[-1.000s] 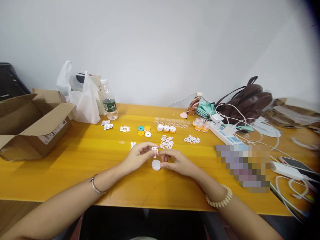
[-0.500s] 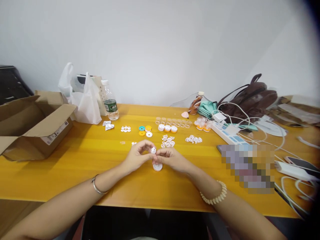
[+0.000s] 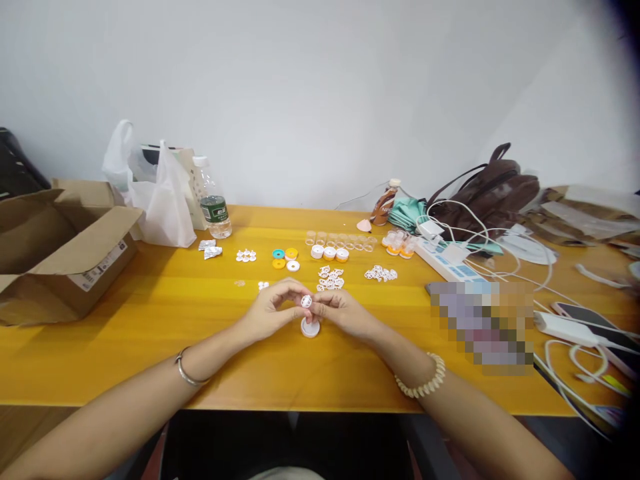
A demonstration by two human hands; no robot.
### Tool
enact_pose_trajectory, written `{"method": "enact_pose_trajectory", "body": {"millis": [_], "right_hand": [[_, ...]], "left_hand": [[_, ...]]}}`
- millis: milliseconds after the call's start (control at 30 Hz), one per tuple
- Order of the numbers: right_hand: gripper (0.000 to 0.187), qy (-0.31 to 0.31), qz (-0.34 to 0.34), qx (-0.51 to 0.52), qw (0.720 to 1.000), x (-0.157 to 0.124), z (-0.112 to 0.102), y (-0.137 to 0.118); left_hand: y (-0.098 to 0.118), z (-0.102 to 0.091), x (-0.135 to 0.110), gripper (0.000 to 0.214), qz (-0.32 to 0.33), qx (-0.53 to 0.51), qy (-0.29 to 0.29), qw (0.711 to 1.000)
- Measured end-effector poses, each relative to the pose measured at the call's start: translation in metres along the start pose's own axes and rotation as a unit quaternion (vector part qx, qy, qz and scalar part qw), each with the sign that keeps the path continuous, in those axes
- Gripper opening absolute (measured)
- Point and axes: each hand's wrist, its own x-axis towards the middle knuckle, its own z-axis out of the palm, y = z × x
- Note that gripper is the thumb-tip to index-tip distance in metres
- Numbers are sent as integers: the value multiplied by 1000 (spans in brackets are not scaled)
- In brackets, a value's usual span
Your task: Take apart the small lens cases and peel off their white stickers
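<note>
White openwork piece (image 3: pixel 307 302): between the fingertips of both hands, over the near middle of the table (image 3: pixel 250 380); round, spoked face turned to the camera, where one second ago a perforated side showed
Left hand (image 3: pixel 273 310): thumb and forefinger bent into a loop, nearly closed, their tips gripping the piece
Right hand (image 3: pixel 347 313): was apart from the piece a second ago, now brought in against it; thumb and forefinger drawn together at its right edge; cannot tell whether they pinch a separate small part
Meaning: judged as a move from one-handed holding to two-handed handling of the piece
Shallow white disc (image 3: pixel 310 329): on the table just below the fingers in view, top edge partly covered by them; smooth, raised rim, looks like plastic
Spoked white parts (image 3: pixel 330 280): loose heap beyond the hands, thin and lattice-like; a smaller heap (image 3: pixel 381 273) to its right
White-topped caps (image 3: pixel 329 253): three in a row, squat cylinders, orange showing low on some
Clear cups (image 3: pixel 340 241): row behind the caps, thin-walled, transparent
Teal ring (image 3: pixel 279 254): flat, central hole, grouped with yellow, orange and white discs
Foil packets (image 3: pixel 213 253): crumpled, silvery, far left
Tabletop finish: glossy yellow-brown, faint streaks
</note>
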Motion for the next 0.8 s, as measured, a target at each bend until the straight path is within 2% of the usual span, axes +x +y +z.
{"method": "enact_pose_trajectory", "body": {"millis": [100,200,367,467,633,800], "right_hand": [[33,47,-16,-13,999,1,-1,-1],[30,87,-21,-32,995,2,-1,0],[23,103,-5,-35,994,3,2,7],[22,111,11,-41,993,2,3,9],[21,132,20,-66,989,1,5,7],[19,136,4,-132,982,-1,9,8]], "left_hand": [[0,-1,-1,21,-9,47,6,999],[-1,-2,-3,19,-9,136,12,991],[-4,-3,-6,15,54,283,-33,957],[-5,-1,-6,16,95,354,-39,930],[-8,1,-7,14,152,413,-26,897],[-12,5,-9,12,151,449,-28,880]]}}
